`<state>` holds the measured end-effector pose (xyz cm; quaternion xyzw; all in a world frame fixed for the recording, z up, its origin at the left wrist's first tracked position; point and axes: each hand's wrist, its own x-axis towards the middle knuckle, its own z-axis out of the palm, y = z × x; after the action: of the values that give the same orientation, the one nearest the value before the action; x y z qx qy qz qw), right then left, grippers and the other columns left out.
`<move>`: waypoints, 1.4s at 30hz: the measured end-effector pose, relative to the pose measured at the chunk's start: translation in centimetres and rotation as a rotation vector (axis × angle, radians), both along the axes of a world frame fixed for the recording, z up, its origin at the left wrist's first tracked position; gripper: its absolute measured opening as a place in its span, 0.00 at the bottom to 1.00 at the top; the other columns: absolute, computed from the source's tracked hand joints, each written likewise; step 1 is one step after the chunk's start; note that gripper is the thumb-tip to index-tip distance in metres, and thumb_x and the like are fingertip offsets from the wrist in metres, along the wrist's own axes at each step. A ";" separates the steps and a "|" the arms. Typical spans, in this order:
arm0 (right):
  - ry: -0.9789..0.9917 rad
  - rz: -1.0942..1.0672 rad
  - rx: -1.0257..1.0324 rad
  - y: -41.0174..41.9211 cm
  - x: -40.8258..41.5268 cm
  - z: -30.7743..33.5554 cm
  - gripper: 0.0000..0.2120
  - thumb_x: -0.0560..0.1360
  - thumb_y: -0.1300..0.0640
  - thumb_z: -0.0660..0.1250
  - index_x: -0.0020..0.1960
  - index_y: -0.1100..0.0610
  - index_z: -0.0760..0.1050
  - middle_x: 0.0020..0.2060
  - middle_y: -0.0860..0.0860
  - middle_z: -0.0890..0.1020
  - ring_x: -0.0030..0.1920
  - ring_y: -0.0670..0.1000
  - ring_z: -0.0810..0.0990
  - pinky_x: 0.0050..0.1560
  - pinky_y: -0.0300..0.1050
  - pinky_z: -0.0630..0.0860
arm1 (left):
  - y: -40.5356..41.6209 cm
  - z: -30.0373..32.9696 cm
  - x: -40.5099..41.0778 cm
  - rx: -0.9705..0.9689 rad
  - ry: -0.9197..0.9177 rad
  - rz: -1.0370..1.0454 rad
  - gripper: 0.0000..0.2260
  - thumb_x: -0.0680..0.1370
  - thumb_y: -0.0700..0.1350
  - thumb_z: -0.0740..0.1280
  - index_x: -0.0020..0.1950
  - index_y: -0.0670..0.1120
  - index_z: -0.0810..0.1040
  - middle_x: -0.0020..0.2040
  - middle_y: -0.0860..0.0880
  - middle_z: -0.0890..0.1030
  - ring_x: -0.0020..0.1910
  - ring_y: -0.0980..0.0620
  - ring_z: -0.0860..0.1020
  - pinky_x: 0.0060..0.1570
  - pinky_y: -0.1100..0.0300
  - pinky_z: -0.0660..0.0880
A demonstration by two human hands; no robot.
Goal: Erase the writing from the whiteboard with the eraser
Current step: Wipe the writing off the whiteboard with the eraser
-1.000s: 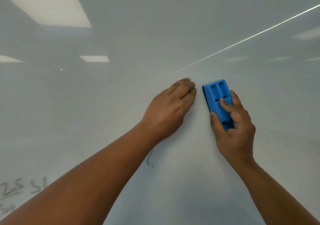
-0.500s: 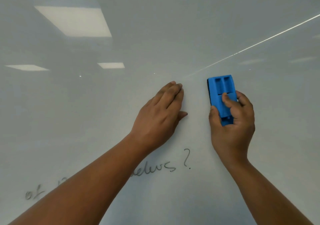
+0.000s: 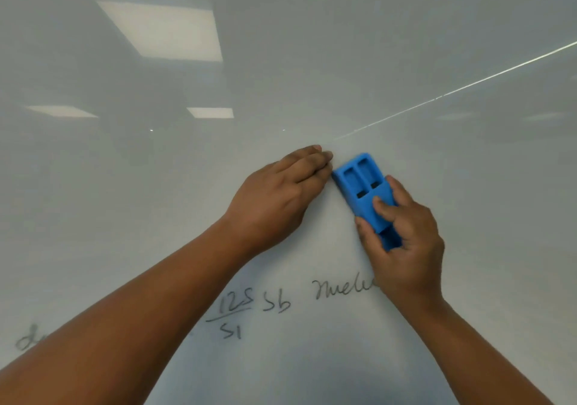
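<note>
- Blue moulded plastic: the eraser, a long block with two recessed pockets in its back, lying against the whiteboard just right of centre, tilted with its top end leaning left.
- Handling, as I judge it: light and rigid in the shell, easy to steer one-handed. The wiping face is turned to the board and I cannot see it. The glossy board will likely let it slide freely, so pressure has to come from me.
- Where to hold: low on the body, which leaves the upper half clear. My right hand is closed on that lower end, thumb on the left edge, fingers curled over the back and right side.
- My left hand lies palm-down on the board, fingers together and nearly straight, their tips just beside the eraser's top corner. It holds nothing.
- Writing: grey marker, well below the eraser, not yet touched by it. I read "125" over "51", then "Sb", then a word beginning "muel".
- Hidden: my right wrist covers that word's end; my left forearm covers part of the line; a scrawl at far left is unreadable.
- Ceiling lights reflected in the board could mask faint strokes higher up.
</note>
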<state>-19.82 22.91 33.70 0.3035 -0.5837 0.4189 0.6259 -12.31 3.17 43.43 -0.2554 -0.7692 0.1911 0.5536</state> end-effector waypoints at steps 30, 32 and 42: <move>0.070 -0.031 -0.002 -13.2 6.3 1.5 0.14 0.79 0.58 0.71 0.57 0.70 0.78 0.65 0.66 0.77 0.58 0.69 0.78 0.57 0.62 0.78 | -10.6 -2.0 5.8 0.146 0.093 0.041 0.17 0.82 0.42 0.64 0.68 0.33 0.73 0.69 0.37 0.74 0.71 0.40 0.71 0.69 0.48 0.70; 0.073 -0.037 0.013 -14.6 7.2 1.8 0.13 0.78 0.59 0.72 0.56 0.69 0.79 0.64 0.67 0.78 0.56 0.70 0.79 0.56 0.59 0.77 | -11.9 -1.9 6.7 0.116 0.066 0.044 0.17 0.82 0.41 0.63 0.68 0.34 0.74 0.70 0.37 0.74 0.71 0.41 0.71 0.68 0.48 0.71; 0.133 0.006 0.102 -23.7 11.3 1.6 0.10 0.73 0.62 0.74 0.53 0.64 0.83 0.62 0.63 0.80 0.50 0.68 0.80 0.53 0.47 0.71 | -23.6 -2.8 13.0 0.055 0.051 0.085 0.15 0.83 0.39 0.63 0.69 0.38 0.74 0.71 0.42 0.74 0.71 0.45 0.71 0.65 0.49 0.74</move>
<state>-8.49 -0.80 35.31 0.3639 -0.5603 0.3695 0.6458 0.70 -20.42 40.61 -0.2023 -0.7700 0.1997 0.5713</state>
